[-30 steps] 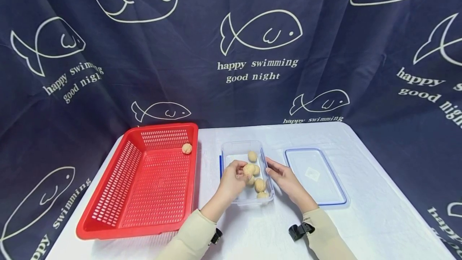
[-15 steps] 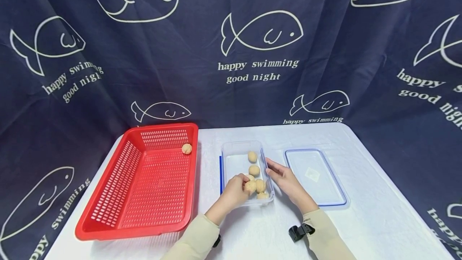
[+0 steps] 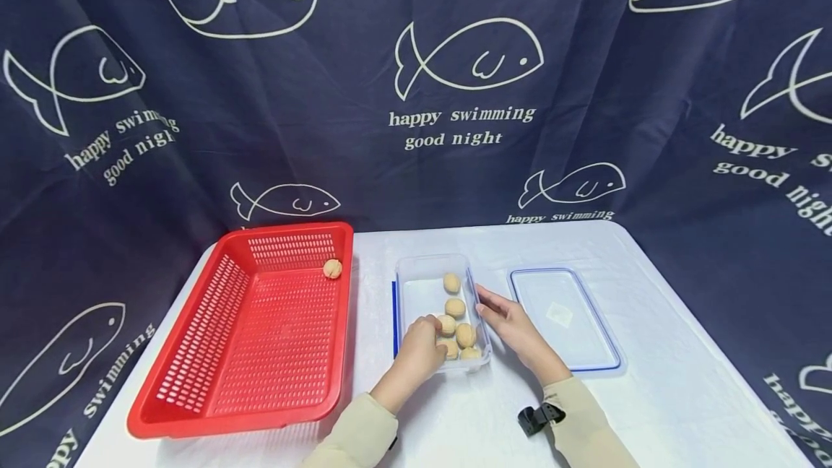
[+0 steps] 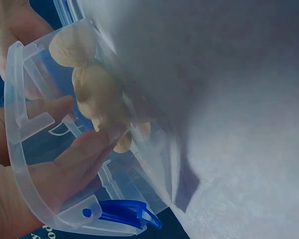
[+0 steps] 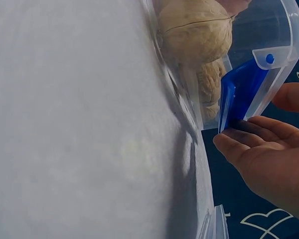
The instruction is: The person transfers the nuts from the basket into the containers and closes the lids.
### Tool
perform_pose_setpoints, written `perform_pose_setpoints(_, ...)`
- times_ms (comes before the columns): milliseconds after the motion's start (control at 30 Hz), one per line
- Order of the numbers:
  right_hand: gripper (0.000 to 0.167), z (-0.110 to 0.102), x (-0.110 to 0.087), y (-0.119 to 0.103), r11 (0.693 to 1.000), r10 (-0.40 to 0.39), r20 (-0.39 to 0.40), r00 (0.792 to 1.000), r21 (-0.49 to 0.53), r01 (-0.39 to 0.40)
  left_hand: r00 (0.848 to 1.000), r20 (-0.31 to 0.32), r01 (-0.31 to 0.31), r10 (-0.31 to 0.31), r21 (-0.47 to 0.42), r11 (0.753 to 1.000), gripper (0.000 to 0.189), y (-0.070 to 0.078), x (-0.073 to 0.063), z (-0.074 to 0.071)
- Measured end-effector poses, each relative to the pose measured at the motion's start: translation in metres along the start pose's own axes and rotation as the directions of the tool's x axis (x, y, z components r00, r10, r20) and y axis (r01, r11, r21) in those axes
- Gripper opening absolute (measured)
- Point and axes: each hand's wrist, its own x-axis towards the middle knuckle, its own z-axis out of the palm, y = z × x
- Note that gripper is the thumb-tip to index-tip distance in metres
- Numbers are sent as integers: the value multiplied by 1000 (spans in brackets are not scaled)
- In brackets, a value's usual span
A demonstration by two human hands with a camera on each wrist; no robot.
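Walnuts (image 3: 455,308): six visible in clear box (image 3: 417,296), one in red basket (image 3: 279,338). Left hand (image 3: 419,349) reaches in from near left, fingers nearly straight at the nuts, thumb spread. Right hand (image 3: 516,327) outside, fingers extended against blue latch (image 5: 244,89).

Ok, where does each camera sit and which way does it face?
Head: on the head, facing forward and down at red basket, clear box and lid; left hand, right hand and sleeves show.
Left wrist: on that wrist, facing walnuts through the box wall; both hands show.
Right wrist: on that wrist, facing a blue latch; right hand and, apparently, some of the left show.
Wrist views share box and walnuts.
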Motion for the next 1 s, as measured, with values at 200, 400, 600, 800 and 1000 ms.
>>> perform_pose_setpoints(200, 53, 2, 1, 0, 1000, 4, 2, 1000, -3, -4, 1000, -12, 11, -11, 10, 1000, 26, 1, -3, 0)
perform_pose_setpoints(400, 52, 1, 0, 0, 1000, 1, -6, 1000, -8, -1, 996, -64, -57, 57, 15, 998, 26, 2, -5, 1)
perform_pose_setpoints(600, 52, 0, 0, 0, 1000, -5, -6, 1000, -5, 5, 990, -64, -121, 122, 12, 993, 29, 12, -9, -17)
perform_pose_setpoints(800, 50, 0, 1, 1, 1000, -2, -16, 1000, 2, 2, 982, -64, -180, 179, -9, 984, 27, 31, -10, -46)
perform_pose_setpoints(1000, 50, 0, 1, 1, 1000, -5, -10, 1000, -3, 5, 966, -104, -236, 236, 19, 972, 30, 46, -4, -81)
